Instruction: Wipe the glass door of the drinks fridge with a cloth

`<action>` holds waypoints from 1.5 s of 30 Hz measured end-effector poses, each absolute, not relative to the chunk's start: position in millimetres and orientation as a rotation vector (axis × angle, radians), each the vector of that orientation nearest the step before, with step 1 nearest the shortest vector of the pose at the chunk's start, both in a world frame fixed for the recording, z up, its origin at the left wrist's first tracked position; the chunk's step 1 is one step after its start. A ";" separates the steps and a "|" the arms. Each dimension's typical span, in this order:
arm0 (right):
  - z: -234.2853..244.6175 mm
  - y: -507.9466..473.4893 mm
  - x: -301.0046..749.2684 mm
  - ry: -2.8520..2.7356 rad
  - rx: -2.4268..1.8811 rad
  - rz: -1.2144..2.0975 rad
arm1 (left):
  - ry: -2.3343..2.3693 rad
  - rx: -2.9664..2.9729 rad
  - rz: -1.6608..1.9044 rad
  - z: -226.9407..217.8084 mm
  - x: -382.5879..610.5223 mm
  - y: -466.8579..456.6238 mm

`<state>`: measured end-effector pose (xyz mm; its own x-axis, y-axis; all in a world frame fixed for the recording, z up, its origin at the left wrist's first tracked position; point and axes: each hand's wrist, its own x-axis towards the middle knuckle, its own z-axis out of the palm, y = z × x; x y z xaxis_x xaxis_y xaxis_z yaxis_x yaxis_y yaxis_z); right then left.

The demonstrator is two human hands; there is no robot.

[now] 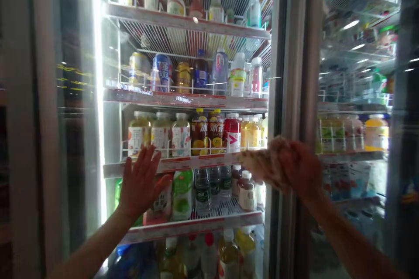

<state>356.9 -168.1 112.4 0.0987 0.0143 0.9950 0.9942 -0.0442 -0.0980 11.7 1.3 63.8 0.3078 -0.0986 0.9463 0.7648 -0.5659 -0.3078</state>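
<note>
My right hand [301, 170] is closed round a crumpled, pale brown cloth [265, 163], blurred by motion. The cloth hangs in front of the right edge of a lit drinks fridge, by the metal door frame [296, 74]. My left hand [140, 183] is raised with its fingers spread, holding nothing, in front of the shelf with the labelled juice bottles [160, 133]. Whether its palm touches glass, I cannot tell. Below the cloth, a brown bottle with a white cap [246, 192] stands on the lower shelf.
Inside the fridge, several wire shelves bear bottles and cans, such as blue cans [161, 72] and clear water bottles [202, 189]. A bright light strip [98, 74] runs down the left side. A second glass door [353, 78] with more drinks behind it is on the right.
</note>
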 end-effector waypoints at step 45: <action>132.7 -46.6 169.3 -1.827 -0.959 -1.384 | -0.921 -1.731 -0.899 -88.9 -96.2 -21.3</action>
